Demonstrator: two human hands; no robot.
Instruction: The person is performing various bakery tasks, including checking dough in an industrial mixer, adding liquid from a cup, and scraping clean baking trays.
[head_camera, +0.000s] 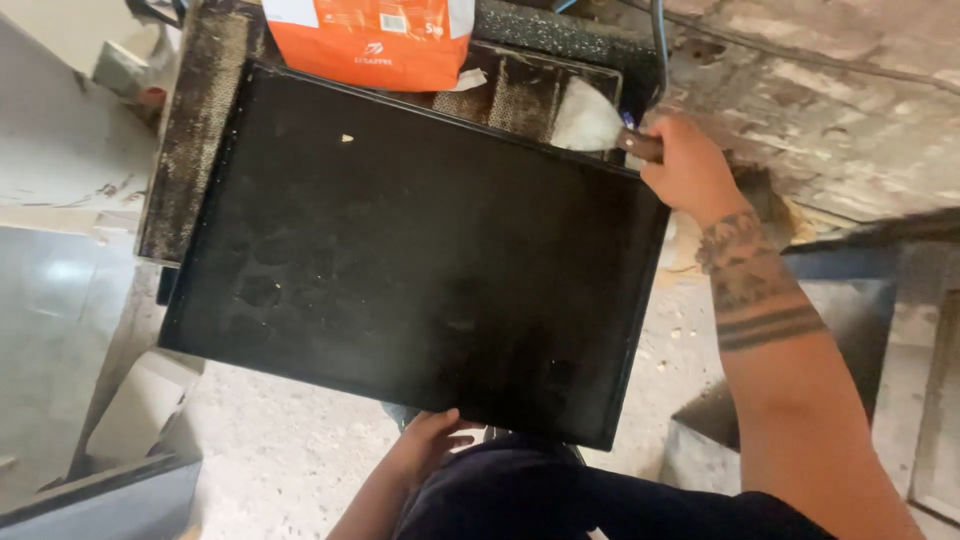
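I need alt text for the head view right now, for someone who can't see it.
A person holds a large black baking tray at its near edge with the left hand, while the right hand holds a scraper with a wooden handle at the tray's far corner. An orange paper sack sits behind the tray.

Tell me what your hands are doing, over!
Left hand grips black tray near edge. Right hand holds scraper at far edge. Orange bag behind.

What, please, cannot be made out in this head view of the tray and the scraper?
- Orange bag: top cut off by the frame edge.
- Scraper: handle mostly hidden inside the right hand.
- Left hand: fingers tucked under the black baking tray, grip unseen.
- Stand beneath: covered by the tray.
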